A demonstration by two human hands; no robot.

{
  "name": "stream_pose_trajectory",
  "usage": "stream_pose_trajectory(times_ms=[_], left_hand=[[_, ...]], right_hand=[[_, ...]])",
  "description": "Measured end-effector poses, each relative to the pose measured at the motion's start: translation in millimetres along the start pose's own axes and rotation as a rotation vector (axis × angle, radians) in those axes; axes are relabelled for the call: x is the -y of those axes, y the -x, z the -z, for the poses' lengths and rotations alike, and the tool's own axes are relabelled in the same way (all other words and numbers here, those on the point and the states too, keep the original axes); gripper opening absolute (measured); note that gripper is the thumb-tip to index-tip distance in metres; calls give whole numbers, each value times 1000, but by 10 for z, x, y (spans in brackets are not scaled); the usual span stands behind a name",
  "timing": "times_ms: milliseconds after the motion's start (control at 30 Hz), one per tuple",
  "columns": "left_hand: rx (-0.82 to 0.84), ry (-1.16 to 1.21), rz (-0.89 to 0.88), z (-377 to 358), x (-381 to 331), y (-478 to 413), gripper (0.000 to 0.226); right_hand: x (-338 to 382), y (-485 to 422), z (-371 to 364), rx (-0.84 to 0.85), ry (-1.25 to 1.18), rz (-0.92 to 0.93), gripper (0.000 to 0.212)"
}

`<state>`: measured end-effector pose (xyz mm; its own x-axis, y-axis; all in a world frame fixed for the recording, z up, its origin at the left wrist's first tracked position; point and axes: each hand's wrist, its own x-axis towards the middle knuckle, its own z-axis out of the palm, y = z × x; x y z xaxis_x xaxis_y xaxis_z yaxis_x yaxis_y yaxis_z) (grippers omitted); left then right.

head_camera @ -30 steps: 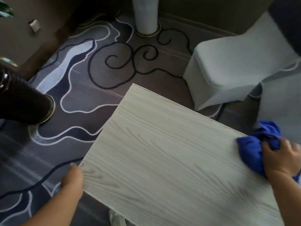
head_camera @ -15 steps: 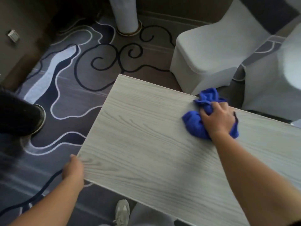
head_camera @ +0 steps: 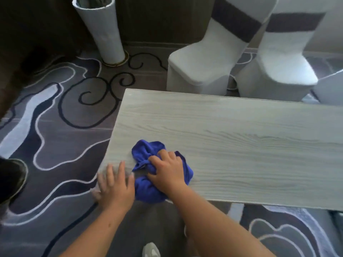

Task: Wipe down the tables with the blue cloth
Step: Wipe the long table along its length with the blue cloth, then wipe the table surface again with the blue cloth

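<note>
— Grey wood-grain tabletop (head_camera: 241, 145), and my left hand (head_camera: 116, 188) lies flat on its near-left corner, fingers (head_camera: 111, 173) spread wide and holding nothing. Why there?

— Bracing, I judge, so the top stays put under the rubbing.

— And to its right?

— The blue cloth (head_camera: 146, 156) sits bunched on that same corner, just beside the left hand. My right hand (head_camera: 167, 173) presses down on it, fingers curled into the folds, gripping so the wad doesn't slip away.
</note>
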<state>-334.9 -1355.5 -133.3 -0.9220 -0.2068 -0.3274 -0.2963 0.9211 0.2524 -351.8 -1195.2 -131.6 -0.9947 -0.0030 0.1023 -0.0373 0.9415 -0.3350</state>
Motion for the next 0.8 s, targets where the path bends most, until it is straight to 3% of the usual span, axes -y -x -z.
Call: stream_pose_trajectory(times_ms=[267,467,533,600,667,767,800], left_hand=[[81,-57,-200,-269,-746,371,57],[133,5,-313,-389,-1713,789,56],[117,55,-363,-430,-2027,927,54],[83,105,-415,-468,-2336,1029,52],[102,220,-439,-518,-2643,1166,46],[273,631,-346,-547,-3107,1507,36],[360,768,-264,-539,-3247,1636,32]], right_hand=[[-1386,522,498,-151,18,-324,40],[-3070,1276,1250,-214,-18,-925,30],[-3483,1445,1481,-180,-99,-1042,30],[-3721,1458,1715,-237,-375,-1106,23],[-3772,1422,1945,-444,-892,-1108,16],[-3647,1281,2179,-539,-1678,-949,29],[-3563,1257,2222,-507,-1786,-903,30]])
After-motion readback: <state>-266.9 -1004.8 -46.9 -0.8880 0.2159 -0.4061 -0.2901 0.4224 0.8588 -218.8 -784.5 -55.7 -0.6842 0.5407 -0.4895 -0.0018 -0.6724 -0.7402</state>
